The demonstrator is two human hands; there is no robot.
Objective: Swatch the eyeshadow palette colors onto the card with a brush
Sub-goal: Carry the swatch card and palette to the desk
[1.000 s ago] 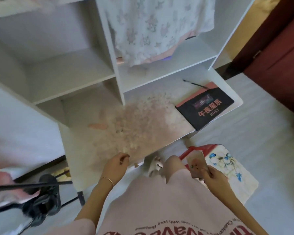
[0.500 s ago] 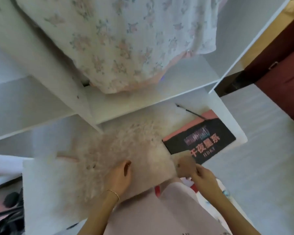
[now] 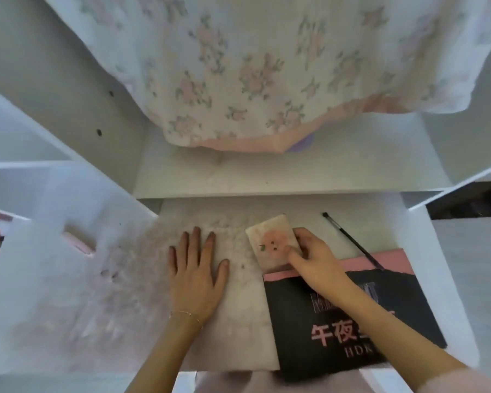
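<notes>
1. The white desk [image 3: 68, 321] is smeared with pinkish powder stains; a floral cloth [image 3: 238, 66] hangs over the shelf [image 3: 295, 171] above.
2. The left hand [image 3: 194, 275] rests flat on the desk, fingers spread.
3. The right hand [image 3: 313, 258] holds its grip clamped on the card [image 3: 270, 239], just beyond the black-and-pink palette [image 3: 352, 321].
4. The brush [image 3: 352, 241] lies on the desk to the right.
</notes>
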